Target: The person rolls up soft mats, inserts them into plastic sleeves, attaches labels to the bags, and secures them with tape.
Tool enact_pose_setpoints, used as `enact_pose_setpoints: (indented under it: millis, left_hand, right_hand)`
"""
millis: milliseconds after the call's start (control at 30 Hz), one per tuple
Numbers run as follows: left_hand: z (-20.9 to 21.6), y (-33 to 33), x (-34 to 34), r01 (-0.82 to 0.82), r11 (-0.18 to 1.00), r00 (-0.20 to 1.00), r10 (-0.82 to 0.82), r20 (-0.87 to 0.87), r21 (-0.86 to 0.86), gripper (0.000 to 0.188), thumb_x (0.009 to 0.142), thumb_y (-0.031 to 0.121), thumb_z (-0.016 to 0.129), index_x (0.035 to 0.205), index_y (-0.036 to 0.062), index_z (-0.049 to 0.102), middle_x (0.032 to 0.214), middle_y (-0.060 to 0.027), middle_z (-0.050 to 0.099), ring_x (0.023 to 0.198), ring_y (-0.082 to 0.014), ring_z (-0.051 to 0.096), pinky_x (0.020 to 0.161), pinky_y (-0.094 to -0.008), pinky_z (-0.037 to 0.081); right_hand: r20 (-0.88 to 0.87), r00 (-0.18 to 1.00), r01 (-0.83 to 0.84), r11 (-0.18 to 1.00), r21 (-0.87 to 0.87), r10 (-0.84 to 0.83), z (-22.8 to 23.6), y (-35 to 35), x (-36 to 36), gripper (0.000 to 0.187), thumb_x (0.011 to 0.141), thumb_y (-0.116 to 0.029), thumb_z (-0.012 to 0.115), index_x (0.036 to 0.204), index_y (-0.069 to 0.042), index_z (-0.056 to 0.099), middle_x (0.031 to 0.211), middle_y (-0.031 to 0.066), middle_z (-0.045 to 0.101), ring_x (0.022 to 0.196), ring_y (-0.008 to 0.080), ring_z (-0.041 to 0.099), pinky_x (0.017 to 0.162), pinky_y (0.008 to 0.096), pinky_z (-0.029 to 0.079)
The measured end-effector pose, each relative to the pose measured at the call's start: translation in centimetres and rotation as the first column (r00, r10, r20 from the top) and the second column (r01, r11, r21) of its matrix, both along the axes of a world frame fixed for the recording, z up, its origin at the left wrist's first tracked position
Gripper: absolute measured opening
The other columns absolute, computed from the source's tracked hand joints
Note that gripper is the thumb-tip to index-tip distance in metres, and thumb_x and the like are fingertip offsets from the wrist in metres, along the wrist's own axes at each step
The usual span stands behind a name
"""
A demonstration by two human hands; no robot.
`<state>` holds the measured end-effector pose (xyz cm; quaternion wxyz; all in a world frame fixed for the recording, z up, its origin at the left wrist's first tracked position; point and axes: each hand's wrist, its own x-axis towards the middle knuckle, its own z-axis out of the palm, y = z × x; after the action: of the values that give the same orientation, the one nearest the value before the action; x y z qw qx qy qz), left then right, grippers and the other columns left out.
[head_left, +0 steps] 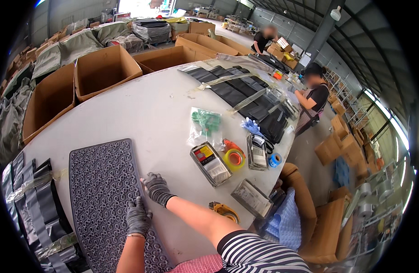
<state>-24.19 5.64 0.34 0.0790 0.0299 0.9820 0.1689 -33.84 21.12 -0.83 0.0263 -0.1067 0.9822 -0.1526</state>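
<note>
A dark grey mat [100,182] covered with raised rings lies on the white table. My left hand [139,219], in a grey striped work glove, rests on the mat near its right edge, fingers stretched out. Just beyond it, my right hand [158,190], gloved alike, is at the mat's right edge. Its fingers point left and look apart, with nothing visible between them. Right of my hands lies a yellow tape dispenser [224,212]. Farther off are clear plastic trays holding labels [211,164], a yellow tape roll [234,159] and a bag of green items [205,125].
Taped stacks of black mats lie at the left [36,204] and far right of the table [246,98]. Open cardboard boxes [105,70] line its far edge. A blue tape roll [275,159] sits near the right edge. Two other people [315,98] work farther along.
</note>
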Motion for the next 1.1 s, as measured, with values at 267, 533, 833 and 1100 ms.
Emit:
enact_pose_setpoints:
  millis: [267,533,833,1100]
  left_hand:
    - [-4.0,-5.2,-1.0,-0.194,0.69,0.977,0.198,0.076,0.698,0.052,0.091,0.01,0.057,0.141,-0.0042,0.048,0.133,-0.0246,0.06,0.124,-0.0338,0.058,0.105,-0.0379,0.046]
    - [1.0,-4.4,0.7,-0.314,0.61,0.949,0.234,0.213,0.728,0.049,0.089,0.002,0.059,0.138,0.001,0.053,0.121,-0.0138,0.063,0.105,-0.0236,0.061,0.09,-0.0334,0.051]
    - [2.1,5.6,-1.8,0.536,0.843,0.806,-0.526,-0.271,-0.042,0.05,0.088,0.021,0.062,0.137,0.0148,0.055,0.148,-0.011,0.047,0.142,-0.032,0.038,0.117,-0.0472,0.032]
    - [-0.2,10.7,-2.1,0.61,0.789,0.783,-0.615,-0.093,-0.076,0.06,0.095,0.037,0.057,0.149,0.0165,0.043,0.159,-0.0106,0.034,0.148,-0.0318,0.029,0.118,-0.0609,0.022]
  right_hand:
    - [-0.022,0.997,-0.073,0.996,0.056,0.075,-1.0,0.4,-0.2,0.032,0.088,-0.022,0.056,0.119,-0.015,0.064,0.129,0.0168,0.059,0.114,0.0364,0.058,0.095,0.0499,0.047]
    - [0.166,0.985,-0.096,0.961,0.259,0.054,4.3,10.1,5.6,0.041,0.088,-0.031,0.058,0.122,-0.009,0.065,0.129,0.0163,0.06,0.121,0.0336,0.055,0.099,0.0509,0.045]
    - [0.105,0.97,0.204,0.966,0.156,-0.221,9.2,22.4,7.8,0.033,0.083,-0.024,0.066,0.114,-0.011,0.068,0.109,0.0183,0.067,0.107,0.0329,0.063,0.101,0.0448,0.046]
    - [0.004,0.973,0.22,0.927,0.305,-0.232,4.2,28.3,10.2,0.02,0.081,-0.024,0.073,0.101,-0.021,0.075,0.103,0.0034,0.071,0.107,0.0264,0.061,0.097,0.0415,0.047]
